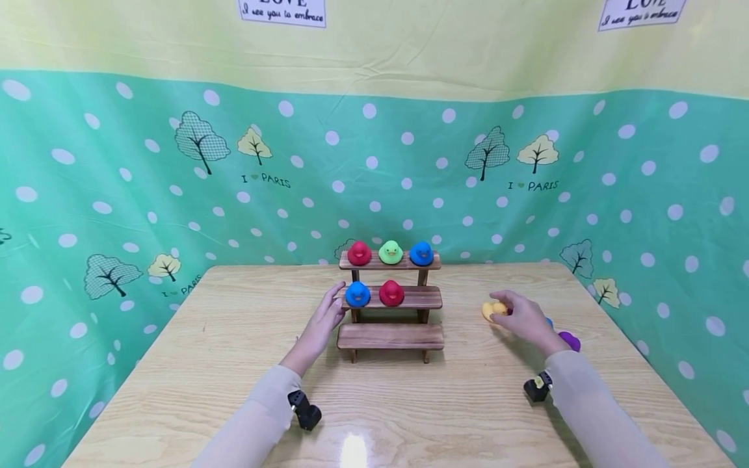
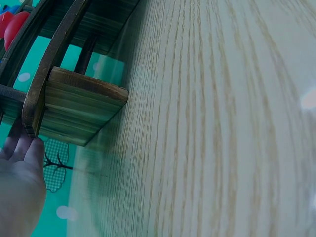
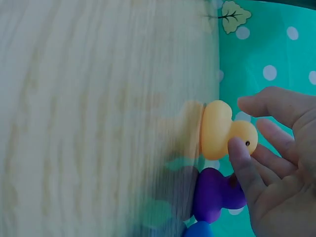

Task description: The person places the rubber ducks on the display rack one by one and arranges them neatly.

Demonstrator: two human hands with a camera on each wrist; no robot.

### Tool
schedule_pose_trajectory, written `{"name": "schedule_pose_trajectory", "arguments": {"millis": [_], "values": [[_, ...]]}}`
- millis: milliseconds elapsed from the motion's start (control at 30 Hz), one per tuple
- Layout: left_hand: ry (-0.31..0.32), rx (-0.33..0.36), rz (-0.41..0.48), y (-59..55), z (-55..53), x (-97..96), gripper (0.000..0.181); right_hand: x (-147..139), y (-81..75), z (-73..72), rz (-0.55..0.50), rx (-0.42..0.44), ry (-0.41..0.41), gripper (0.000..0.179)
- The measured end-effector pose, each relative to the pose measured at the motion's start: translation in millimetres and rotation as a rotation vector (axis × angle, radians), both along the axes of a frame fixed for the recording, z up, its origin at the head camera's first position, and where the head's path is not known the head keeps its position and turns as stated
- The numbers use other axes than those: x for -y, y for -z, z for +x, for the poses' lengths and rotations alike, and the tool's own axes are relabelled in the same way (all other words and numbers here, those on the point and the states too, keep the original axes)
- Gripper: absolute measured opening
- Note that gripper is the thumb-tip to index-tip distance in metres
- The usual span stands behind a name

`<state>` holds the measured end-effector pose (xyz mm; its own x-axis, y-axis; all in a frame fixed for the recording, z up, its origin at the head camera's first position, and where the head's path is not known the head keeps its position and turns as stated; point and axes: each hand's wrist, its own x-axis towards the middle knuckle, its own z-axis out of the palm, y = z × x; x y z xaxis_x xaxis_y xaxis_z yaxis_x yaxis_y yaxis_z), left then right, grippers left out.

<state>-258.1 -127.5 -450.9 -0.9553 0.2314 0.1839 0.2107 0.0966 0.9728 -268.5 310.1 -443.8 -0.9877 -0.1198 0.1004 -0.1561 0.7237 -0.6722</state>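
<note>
A small three-tier wooden shelf (image 1: 391, 336) stands on the table. Its top tier carries a red duck (image 1: 359, 253), a green duck (image 1: 391, 252) and a blue duck (image 1: 421, 253). On the middle tier sit a blue duck (image 1: 357, 294) and a red duck (image 1: 391, 294); the lowest tier is bare. My left hand (image 1: 318, 326) has its straight fingertips at the left end of the middle tier. My right hand (image 1: 526, 320) reaches over a yellow duck (image 3: 216, 129) on the table. The thumb is at its head, and the forefinger is apart from it.
Close to the right hand, a purple duck (image 3: 209, 195) and another blue duck (image 3: 199, 229) are on the table (image 1: 409, 409), partly hidden by the hand in the head view. A green dotted cloth (image 1: 304, 214) hangs behind the table and at its sides.
</note>
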Motion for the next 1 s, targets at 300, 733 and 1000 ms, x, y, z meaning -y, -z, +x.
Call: {"name": "schedule_pose_trajectory", "arguments": {"millis": [300,733,1000], "values": [[-0.003,0.001,0.0,1.0,0.1,0.7,0.05,2.0,3.0,-0.8,0.042,0.04,-0.013,0.051],[-0.009,0.004,-0.006,0.0,1.1,-0.3,0.051,7.2,5.8,-1.2,0.103,0.075,0.0,0.051],[-0.016,0.002,-0.016,1.3,0.4,0.0,0.051,6.3,7.5,-1.0,0.126,0.061,-0.013,0.052]]}}
